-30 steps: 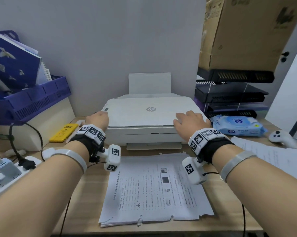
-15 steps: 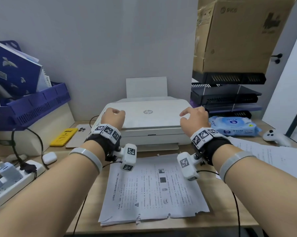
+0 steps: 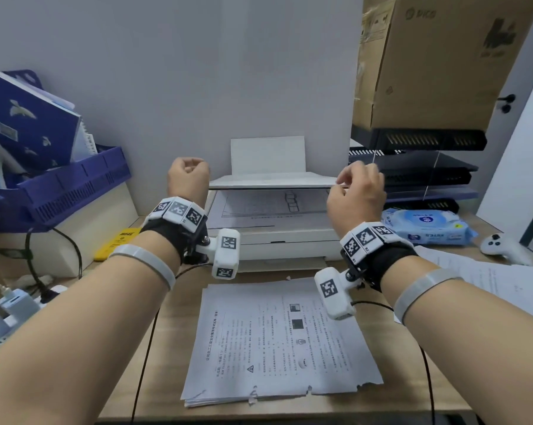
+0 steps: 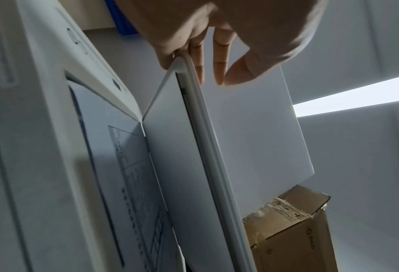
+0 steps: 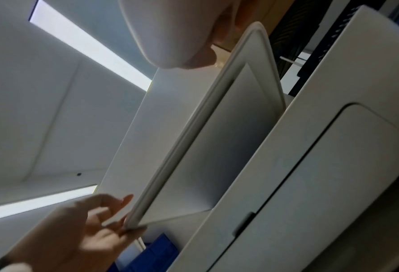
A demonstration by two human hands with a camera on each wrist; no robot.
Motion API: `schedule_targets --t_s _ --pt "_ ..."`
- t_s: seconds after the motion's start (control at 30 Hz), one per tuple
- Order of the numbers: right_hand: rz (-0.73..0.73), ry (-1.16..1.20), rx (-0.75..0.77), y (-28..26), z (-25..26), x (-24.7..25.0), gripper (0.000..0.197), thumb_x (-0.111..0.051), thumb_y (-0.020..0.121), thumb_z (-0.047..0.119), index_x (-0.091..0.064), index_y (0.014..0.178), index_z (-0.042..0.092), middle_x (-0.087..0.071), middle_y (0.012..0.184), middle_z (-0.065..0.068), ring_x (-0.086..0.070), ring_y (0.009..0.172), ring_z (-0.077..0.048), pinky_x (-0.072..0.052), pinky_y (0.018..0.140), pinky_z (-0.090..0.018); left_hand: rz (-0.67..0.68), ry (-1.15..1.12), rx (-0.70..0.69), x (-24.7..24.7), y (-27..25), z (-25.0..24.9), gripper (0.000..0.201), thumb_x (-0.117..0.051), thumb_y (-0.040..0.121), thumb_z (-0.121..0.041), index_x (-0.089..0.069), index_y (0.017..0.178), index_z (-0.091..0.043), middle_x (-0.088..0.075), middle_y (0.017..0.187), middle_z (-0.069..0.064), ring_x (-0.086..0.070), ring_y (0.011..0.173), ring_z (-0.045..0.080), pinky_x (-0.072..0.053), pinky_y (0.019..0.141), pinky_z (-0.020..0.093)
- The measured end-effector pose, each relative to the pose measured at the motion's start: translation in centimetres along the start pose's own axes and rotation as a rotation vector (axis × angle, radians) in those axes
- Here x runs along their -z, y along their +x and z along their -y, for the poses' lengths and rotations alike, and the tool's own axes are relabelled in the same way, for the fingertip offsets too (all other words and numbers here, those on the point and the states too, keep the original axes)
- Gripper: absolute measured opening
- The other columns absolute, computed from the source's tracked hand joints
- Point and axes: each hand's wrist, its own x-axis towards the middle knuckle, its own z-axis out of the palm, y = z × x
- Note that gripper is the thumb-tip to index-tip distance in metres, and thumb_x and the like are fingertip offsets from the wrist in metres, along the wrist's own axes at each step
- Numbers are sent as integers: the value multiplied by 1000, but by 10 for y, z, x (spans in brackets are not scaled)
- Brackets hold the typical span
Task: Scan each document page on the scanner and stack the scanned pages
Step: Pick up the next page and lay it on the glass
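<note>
Both hands pinch scanner lid (image 3: 272, 181) front corners: left hand (image 3: 187, 179), right hand (image 3: 355, 194). Page (image 3: 268, 207) on glass under lid: thin, limp; lift by edge.

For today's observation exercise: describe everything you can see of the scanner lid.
The lid is a flat white plastic panel with a raised rim and a plain white underside. It is tilted partly open, hinged at the back. The left hand and right hand each grip a front corner. A page lies on the glass beneath.
</note>
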Motion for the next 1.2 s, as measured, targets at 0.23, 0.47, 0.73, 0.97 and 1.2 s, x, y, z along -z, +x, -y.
schedule_targets --t_s 0.23,0.47,0.73,0.97,1.2 --pt "509 -188 57 -3 11 -19 18 -53 87 22 -65 98 26 -50 111 -3 -46 117 -27 -39 99 -43 16 73 -184 -8 28 -11 42 -55 80 -11 -55 120 -24 -59 123 1 -60 100 12 -49 90 25" --pt "785 -385 -118 18 1 -39 40 -54 88 30 -56 128 26 -45 134 -10 -41 127 -30 -41 104 -45 -48 -57 -145 -43 90 -21 58 -71 82 -38 -46 129 -14 -58 108 -1 -58 91 10 -47 81 23" --pt "848 -450 -112 24 -8 -67 41 -51 87 40 -55 127 29 -48 134 -6 -45 123 -28 -33 102 -46 94 170 -58 -90 140 3 87 -63 88 -36 -11 154 -12 -48 144 9 -49 129 25 -36 110 33" --pt "845 -466 -97 23 -12 -71 47 -46 89 45 -47 134 32 -46 138 -6 -42 127 -28 -31 105 -46 216 425 180 -96 152 29 92 -63 88 -34 -5 153 -4 -39 149 15 -40 135 35 -34 113 40" --pt "885 -505 -119 25 -10 -64 48 -53 85 49 -50 129 30 -46 133 -5 -42 124 -26 -33 102 -45 283 542 257 -97 154 26 89 -64 83 -35 -16 150 1 -47 139 23 -50 124 41 -42 106 49"
